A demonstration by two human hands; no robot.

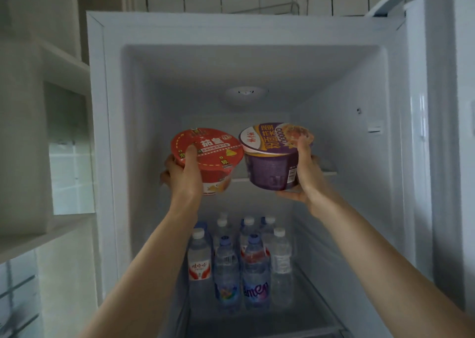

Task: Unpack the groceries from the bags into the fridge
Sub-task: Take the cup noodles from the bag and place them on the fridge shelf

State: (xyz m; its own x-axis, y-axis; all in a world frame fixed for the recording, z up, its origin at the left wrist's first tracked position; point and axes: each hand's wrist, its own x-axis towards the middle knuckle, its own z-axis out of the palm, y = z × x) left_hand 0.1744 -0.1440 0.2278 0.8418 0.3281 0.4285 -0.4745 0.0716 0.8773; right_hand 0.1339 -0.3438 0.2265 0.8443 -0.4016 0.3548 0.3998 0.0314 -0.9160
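Note:
The white fridge (359,86) stands open in front of me. My left hand (183,175) grips a red instant noodle bowl (213,152), thumb on its lid. My right hand (304,173) grips a purple instant noodle bowl (272,157), thumb on the lid and fingers under its base. Both bowls are held side by side, tilted toward me, at the front edge of the upper glass shelf (329,173). I cannot tell whether either bowl touches the shelf.
Several water bottles (241,260) stand packed together on the lower shelf. The fridge door (442,157) is swung open at the right. White wall shelving (43,137) sits close on the left, and a tiled wall rises behind the fridge.

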